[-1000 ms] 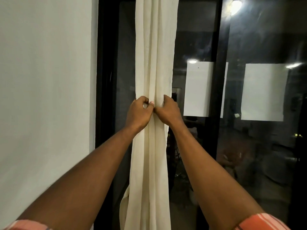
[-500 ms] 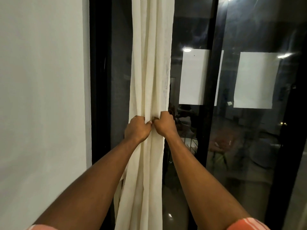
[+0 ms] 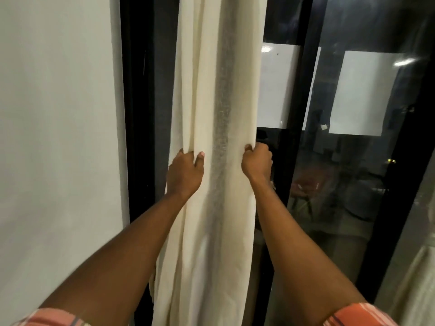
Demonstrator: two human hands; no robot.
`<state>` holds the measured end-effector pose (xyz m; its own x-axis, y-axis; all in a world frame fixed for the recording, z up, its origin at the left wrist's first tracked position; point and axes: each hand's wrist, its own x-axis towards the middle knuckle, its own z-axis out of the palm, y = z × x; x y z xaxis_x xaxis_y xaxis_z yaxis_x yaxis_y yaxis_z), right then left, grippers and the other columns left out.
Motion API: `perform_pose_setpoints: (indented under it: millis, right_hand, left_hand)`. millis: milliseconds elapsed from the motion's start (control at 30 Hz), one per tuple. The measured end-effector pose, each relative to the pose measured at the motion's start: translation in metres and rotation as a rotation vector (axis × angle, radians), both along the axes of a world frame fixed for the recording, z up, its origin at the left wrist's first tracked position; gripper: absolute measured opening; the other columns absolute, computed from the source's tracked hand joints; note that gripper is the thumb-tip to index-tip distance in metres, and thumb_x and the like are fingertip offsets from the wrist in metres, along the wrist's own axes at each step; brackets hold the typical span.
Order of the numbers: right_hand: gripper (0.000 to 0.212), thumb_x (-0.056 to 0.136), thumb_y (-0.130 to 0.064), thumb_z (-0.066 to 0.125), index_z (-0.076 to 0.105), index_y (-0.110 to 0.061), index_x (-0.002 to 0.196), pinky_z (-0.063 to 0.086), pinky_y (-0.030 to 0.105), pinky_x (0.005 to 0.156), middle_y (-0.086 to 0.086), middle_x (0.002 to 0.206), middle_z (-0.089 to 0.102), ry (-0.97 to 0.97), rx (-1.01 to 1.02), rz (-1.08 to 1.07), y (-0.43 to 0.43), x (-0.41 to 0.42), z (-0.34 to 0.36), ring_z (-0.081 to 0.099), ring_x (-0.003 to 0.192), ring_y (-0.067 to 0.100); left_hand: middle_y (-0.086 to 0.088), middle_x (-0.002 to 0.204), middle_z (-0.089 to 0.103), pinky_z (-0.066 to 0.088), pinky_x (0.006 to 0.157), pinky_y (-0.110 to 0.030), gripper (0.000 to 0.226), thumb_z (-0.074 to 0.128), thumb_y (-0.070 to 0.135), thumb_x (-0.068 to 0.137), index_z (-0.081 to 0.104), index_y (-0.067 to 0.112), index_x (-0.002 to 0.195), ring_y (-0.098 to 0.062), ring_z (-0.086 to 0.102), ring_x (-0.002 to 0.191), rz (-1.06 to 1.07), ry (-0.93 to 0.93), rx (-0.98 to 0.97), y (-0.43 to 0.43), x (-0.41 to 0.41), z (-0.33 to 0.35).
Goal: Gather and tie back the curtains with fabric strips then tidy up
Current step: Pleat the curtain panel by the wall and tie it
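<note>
A cream curtain (image 3: pixel 219 102) hangs in loose vertical folds in front of a dark glass door. My left hand (image 3: pixel 184 174) grips a fold near the curtain's left edge, fingers tucked into the cloth. My right hand (image 3: pixel 257 162) is closed around the curtain's right edge at about the same height. The two hands are a curtain's width apart, with the cloth spread between them. No fabric strip is in view.
A white wall (image 3: pixel 58 137) fills the left side. The black door frame (image 3: pixel 299 114) stands right of the curtain, with white paper sheets (image 3: pixel 362 92) on the glass. A second pale curtain (image 3: pixel 414 278) shows at the lower right corner.
My hands were pinched together at the curtain's middle and have moved apart, left hand to the left folds and right hand to the right edge. The curtain now lies wider between them.
</note>
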<state>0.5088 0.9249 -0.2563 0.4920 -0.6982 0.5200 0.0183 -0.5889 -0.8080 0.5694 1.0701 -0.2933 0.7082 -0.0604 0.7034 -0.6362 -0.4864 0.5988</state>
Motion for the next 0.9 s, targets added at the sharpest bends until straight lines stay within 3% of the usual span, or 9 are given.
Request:
perform_pose_setpoints:
  millis: [67,233,333,467,600,667,767,900]
  right_hand:
    - [0.029,0.101,-0.026,0.043,0.061,-0.007,0.112,0.050,0.042,0.089,0.015,0.116,0.061,-0.017,-0.017,0.061,0.015,0.003,-0.003,0.056,0.108,0.033]
    - [0.030,0.101,-0.025,0.041,0.064,-0.007,0.108,0.048,0.033,0.084,0.010,0.108,0.067,-0.057,-0.039,0.206,0.043,0.006,-0.006,0.060,0.103,0.028]
    - [0.042,0.101,-0.040,0.037,0.065,-0.009,0.108,0.052,0.039,0.088,0.008,0.105,0.068,-0.060,-0.021,0.267,0.053,0.008,-0.010,0.063,0.099,0.026]
    - [0.051,0.093,-0.065,0.036,0.058,-0.021,0.077,0.048,0.036,0.074,-0.005,0.079,0.063,-0.007,-0.030,0.307,0.055,0.003,-0.020,0.061,0.080,0.016]
    - [0.084,0.073,-0.086,0.036,0.059,-0.016,0.114,0.052,0.049,0.089,0.003,0.111,0.067,0.081,-0.088,0.306,0.056,0.007,-0.033,0.063,0.103,0.023]
    - [0.069,0.079,-0.074,0.043,0.060,-0.018,0.116,0.053,0.048,0.089,0.002,0.112,0.068,0.076,-0.093,0.270,0.053,0.009,-0.038,0.064,0.102,0.022]
    - [0.027,0.090,-0.037,0.048,0.063,-0.014,0.092,0.055,0.044,0.078,0.000,0.092,0.068,0.064,-0.065,0.227,0.047,0.011,-0.044,0.064,0.086,0.021]
    - [0.014,0.082,-0.018,0.049,0.060,-0.010,0.084,0.056,0.042,0.067,0.003,0.081,0.066,0.111,-0.071,0.165,0.040,0.014,-0.054,0.063,0.075,0.024]
  left_hand:
    - [-0.013,0.114,0.062,0.052,0.082,-0.042,0.043,0.042,0.041,0.098,0.067,0.006,0.104,-0.034,0.062,0.096,-0.049,-0.016,0.012,-0.009,-0.010,-0.001]
    - [-0.009,0.118,0.057,0.051,0.077,-0.035,0.037,0.044,0.033,0.099,0.064,0.005,0.113,-0.028,0.062,0.094,-0.130,-0.022,0.097,-0.018,-0.025,-0.001]
    - [-0.011,0.118,0.055,0.054,0.076,-0.036,0.030,0.049,0.027,0.097,0.063,0.006,0.115,-0.028,0.063,0.089,-0.163,-0.034,0.149,-0.017,-0.027,-0.005]
    - [-0.010,0.133,0.050,0.055,0.083,-0.038,0.041,0.052,0.038,0.095,0.055,0.012,0.127,-0.028,0.064,0.098,-0.198,0.041,0.210,-0.016,-0.022,-0.014]
    - [-0.009,0.143,0.045,0.052,0.089,-0.038,0.048,0.046,0.045,0.096,0.046,0.021,0.138,-0.027,0.061,0.111,-0.234,0.074,0.268,-0.015,-0.018,-0.023]
    - [-0.007,0.137,0.047,0.054,0.088,-0.038,0.046,0.046,0.041,0.096,0.046,0.021,0.137,-0.025,0.061,0.107,-0.272,0.091,0.263,-0.014,-0.018,-0.026]
    - [-0.007,0.135,0.046,0.052,0.091,-0.038,0.043,0.050,0.019,0.092,0.049,0.017,0.135,-0.027,0.059,0.107,-0.293,0.110,0.258,-0.012,-0.019,-0.029]
    - [-0.006,0.139,0.044,0.049,0.089,-0.032,0.047,0.048,0.006,0.088,0.052,0.018,0.134,-0.026,0.058,0.111,-0.253,0.102,0.219,-0.012,-0.015,-0.035]
